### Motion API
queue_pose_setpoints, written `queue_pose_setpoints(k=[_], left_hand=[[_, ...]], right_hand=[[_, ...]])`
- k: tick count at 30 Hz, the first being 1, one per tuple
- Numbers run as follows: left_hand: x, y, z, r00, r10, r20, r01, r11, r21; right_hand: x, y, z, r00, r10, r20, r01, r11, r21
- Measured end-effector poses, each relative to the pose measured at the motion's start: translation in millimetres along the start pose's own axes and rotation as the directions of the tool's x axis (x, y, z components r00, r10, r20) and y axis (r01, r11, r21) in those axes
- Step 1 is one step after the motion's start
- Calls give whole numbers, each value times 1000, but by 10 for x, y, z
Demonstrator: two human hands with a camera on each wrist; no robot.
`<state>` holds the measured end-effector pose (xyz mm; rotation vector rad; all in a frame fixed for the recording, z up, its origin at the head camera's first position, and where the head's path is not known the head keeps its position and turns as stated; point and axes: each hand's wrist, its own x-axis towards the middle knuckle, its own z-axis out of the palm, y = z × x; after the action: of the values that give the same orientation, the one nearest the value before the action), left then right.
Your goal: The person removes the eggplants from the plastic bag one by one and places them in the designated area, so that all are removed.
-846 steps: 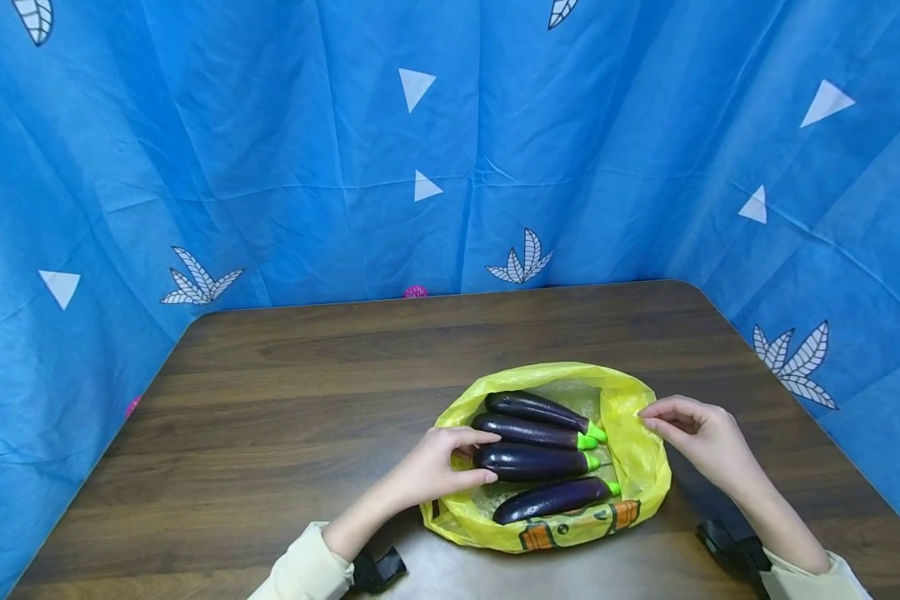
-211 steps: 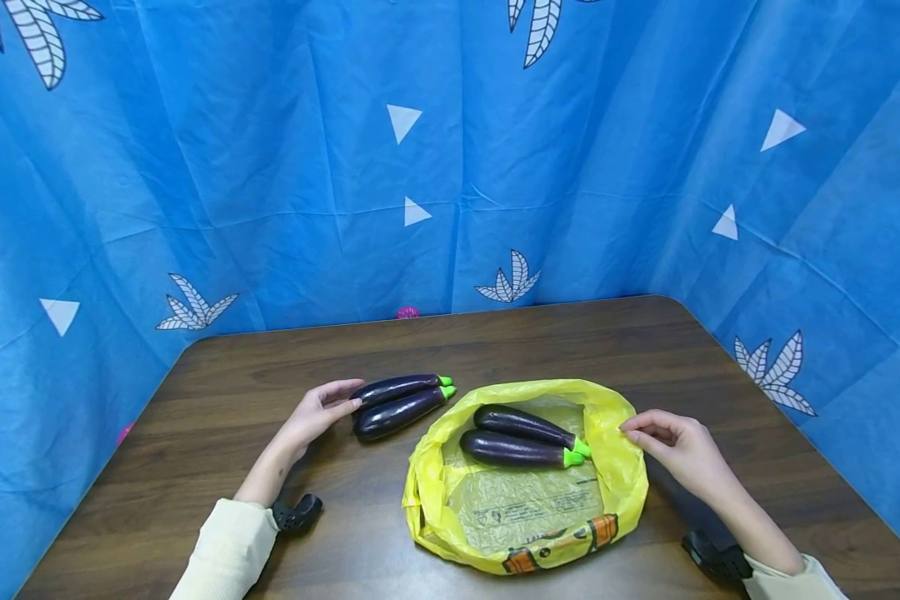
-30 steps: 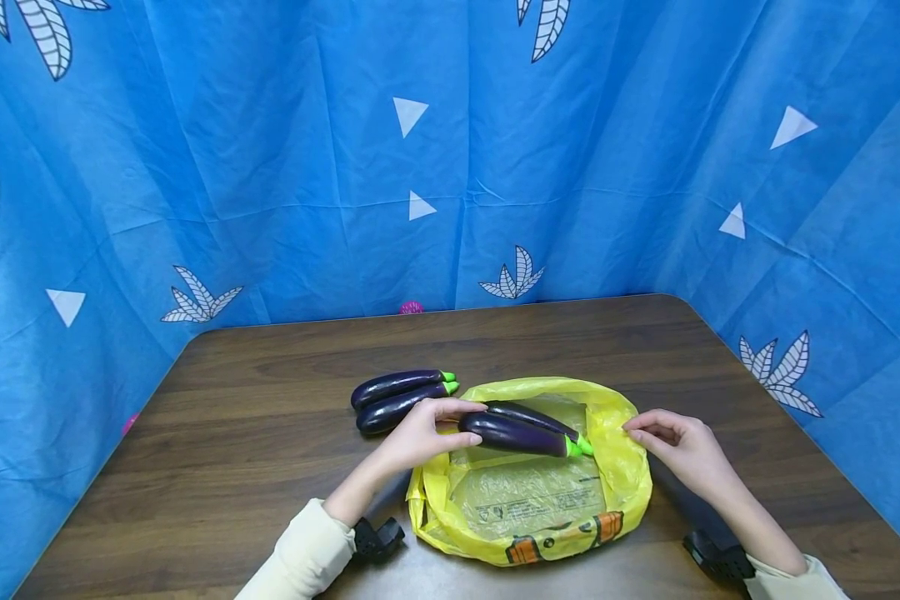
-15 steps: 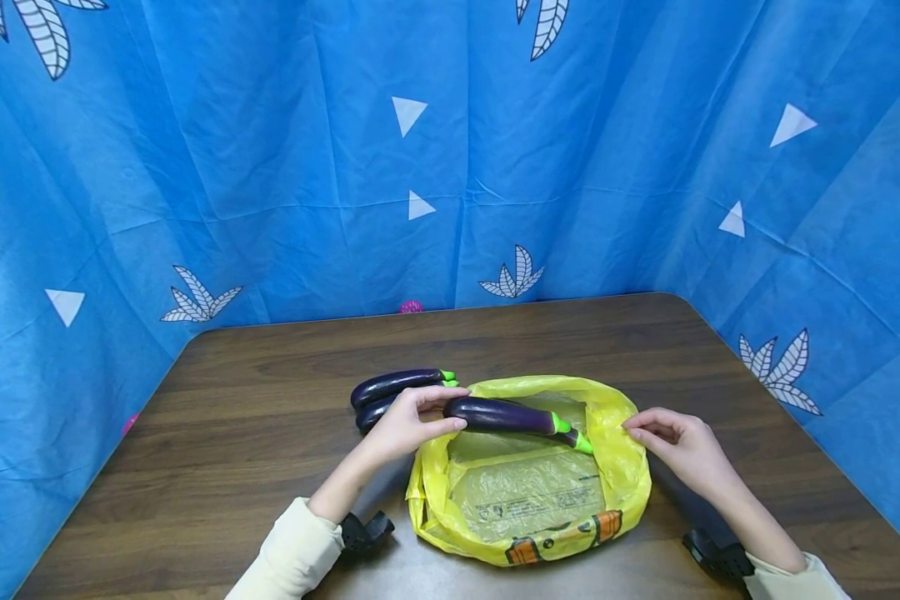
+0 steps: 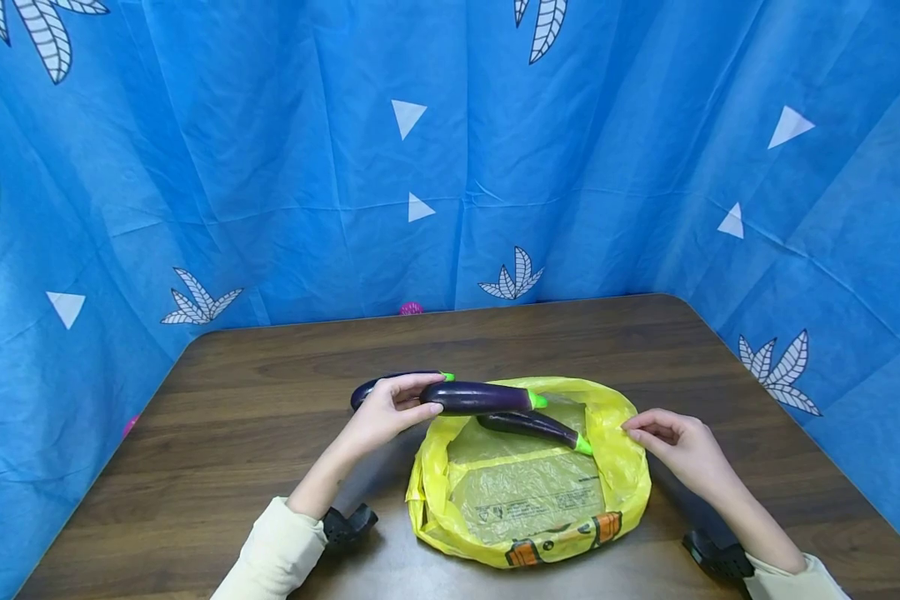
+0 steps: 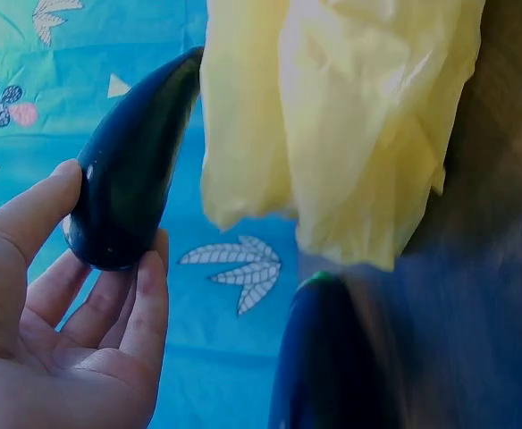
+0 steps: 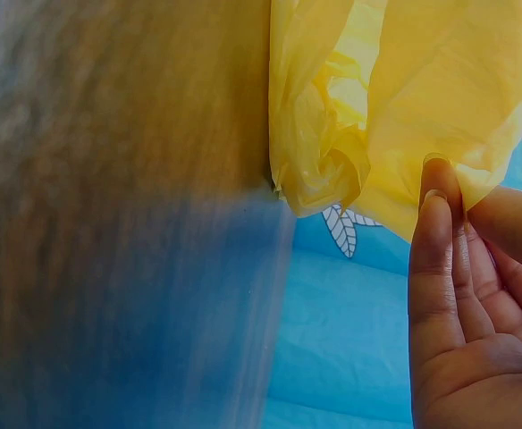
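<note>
My left hand point(image 5: 386, 415) grips a dark purple eggplant point(image 5: 483, 398) by its blunt end, thumb on one side and fingers on the other. The eggplant is raised over the left rim of the yellow plastic bag point(image 5: 630, 467), its green stem end pointing right. In the left wrist view the held eggplant point(image 6: 127, 170) stands beside the yellow plastic. One more eggplant point(image 5: 532, 427) lies inside the bag's far part. My right hand point(image 5: 678, 446) pinches the bag's right rim between thumb and fingers, as the right wrist view also shows at the plastic point(image 7: 458, 107).
On the brown wooden table point(image 5: 195, 467), left of the bag, lies an eggplant point(image 5: 363, 392) partly behind my left hand; the one beside it is hidden in the head view. A blue patterned curtain point(image 5: 285, 167) hangs round the table's far and side edges.
Over the last second my left hand lifted an eggplant from inside the bag and carried it left and up over the rim. Two eggplants were laid on the table earlier. My right hand stays put.
</note>
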<state>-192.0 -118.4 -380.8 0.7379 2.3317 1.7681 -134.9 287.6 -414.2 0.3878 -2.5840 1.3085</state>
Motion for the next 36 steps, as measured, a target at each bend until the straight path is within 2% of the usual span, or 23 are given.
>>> queue_pose_setpoints(k=[9,14,20,36], left_hand=[[-10,-40,-191,997,-10,-76,11,1000,9],[-31,-62,-287,992,-33,-121,37,999,26],[-49,-91,-373,986,-49,-161,50,999,3],[-55,-352,-693,955,-128,-268,137,990,15]], right_hand=[[-10,3,0,1000,13,0,-13,1000,-3],[-14,-7,-4,1000,23,1,-23,1000,-6],[-11,-7,-1,1000,12,1,-12,1000,-4],[-10,-10,3,1000,11,-1,-11,1000,6]])
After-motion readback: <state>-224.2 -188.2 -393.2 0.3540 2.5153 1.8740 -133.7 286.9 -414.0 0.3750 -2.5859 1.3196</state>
